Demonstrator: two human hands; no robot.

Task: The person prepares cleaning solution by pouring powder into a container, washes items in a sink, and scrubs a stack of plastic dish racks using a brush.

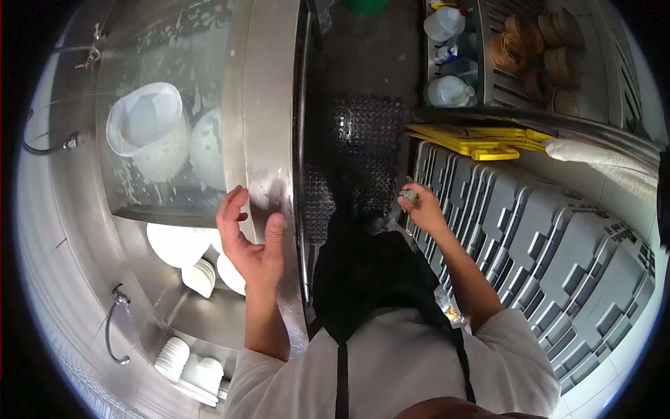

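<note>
My left hand [251,241] is held over the steel rim [269,153] of the sinks, palm up, its fingers apart and nothing in it. My right hand [421,208], away from the sinks near the stacked grey crates, is closed on a small greenish scouring pad [409,195]. In the water-filled sink [167,202], a white oval tub [144,119] floats among suds, with pale round dishes [208,148] under the water. White plates and bowls [178,243] lie in the lower sink, just left of my left hand.
Grey crates [516,230] are stacked on the right, beside yellow folded panels [481,140]. A shelf above holds plastic jugs [447,91] and brown baskets [516,45]. A black mat [356,140] covers the floor. More white dishes [199,370] stand at the lower left.
</note>
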